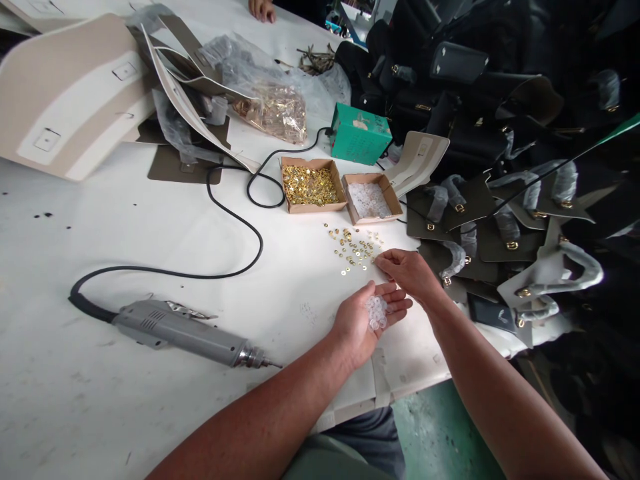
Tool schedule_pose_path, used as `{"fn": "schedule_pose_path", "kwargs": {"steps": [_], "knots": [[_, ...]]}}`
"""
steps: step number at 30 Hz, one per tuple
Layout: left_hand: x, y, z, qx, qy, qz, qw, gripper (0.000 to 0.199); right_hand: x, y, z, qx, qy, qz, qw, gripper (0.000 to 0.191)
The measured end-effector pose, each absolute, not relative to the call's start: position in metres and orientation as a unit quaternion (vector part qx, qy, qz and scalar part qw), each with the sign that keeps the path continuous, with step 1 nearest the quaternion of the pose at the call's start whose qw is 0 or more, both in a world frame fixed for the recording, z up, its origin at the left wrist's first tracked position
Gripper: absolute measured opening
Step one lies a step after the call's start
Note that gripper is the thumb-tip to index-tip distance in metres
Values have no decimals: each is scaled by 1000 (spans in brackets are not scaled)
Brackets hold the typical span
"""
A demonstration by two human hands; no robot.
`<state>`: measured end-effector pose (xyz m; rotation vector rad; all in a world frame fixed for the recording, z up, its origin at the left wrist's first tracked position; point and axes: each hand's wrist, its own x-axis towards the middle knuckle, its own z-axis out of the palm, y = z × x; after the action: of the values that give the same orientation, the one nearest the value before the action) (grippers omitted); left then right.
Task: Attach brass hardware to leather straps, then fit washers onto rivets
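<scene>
My left hand (pixel 357 323) is turned palm up and cupped, holding a small heap of clear plastic washers (pixel 376 313). Just beyond it, my right hand (pixel 407 270) reaches down to the table with thumb and fingertips pinched together. Those fingertips are at the edge of a scatter of small gold-coloured metal discs (pixel 353 247); whether a disc is between them is hidden. Behind the scatter stand a cardboard box of gold metal pieces (pixel 310 185) and a smaller cardboard box of clear plastic pieces (pixel 370 200).
A grey electric screwdriver (pixel 183 333) lies at left, its black cable (pixel 240 270) looping to a green box (pixel 361 133). Bag panels (pixel 80 100) and plastic bags (pixel 270 107) are behind. Dark handbags (pixel 500 213) crowd the right. Another person's hand (pixel 262 9) rests at the far edge.
</scene>
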<state>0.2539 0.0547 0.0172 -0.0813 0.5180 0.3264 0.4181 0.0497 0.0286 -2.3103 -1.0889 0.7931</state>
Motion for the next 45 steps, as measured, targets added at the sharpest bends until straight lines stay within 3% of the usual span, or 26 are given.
{"fn": "schedule_pose_path", "kwargs": {"steps": [4,8,14,22,34,45], "knots": [[253,55,19,-42,254,164,952,37,423,41,30,-823,-364,315,301,32],[254,55,17,-48,255,168,951,34,416,18,48,-817,-385,253,346,31],[256,54,17,-53,255,188,947,29,388,-8,76,-716,-651,135,212,15],[256,54,19,-77,263,190,943,24,386,-5,72,-715,-678,97,138,16],[256,56,22,-73,281,194,937,26,387,3,71,-689,-713,86,97,17],[257,55,18,-53,288,205,934,22,400,12,76,-760,-622,141,123,16]]}}
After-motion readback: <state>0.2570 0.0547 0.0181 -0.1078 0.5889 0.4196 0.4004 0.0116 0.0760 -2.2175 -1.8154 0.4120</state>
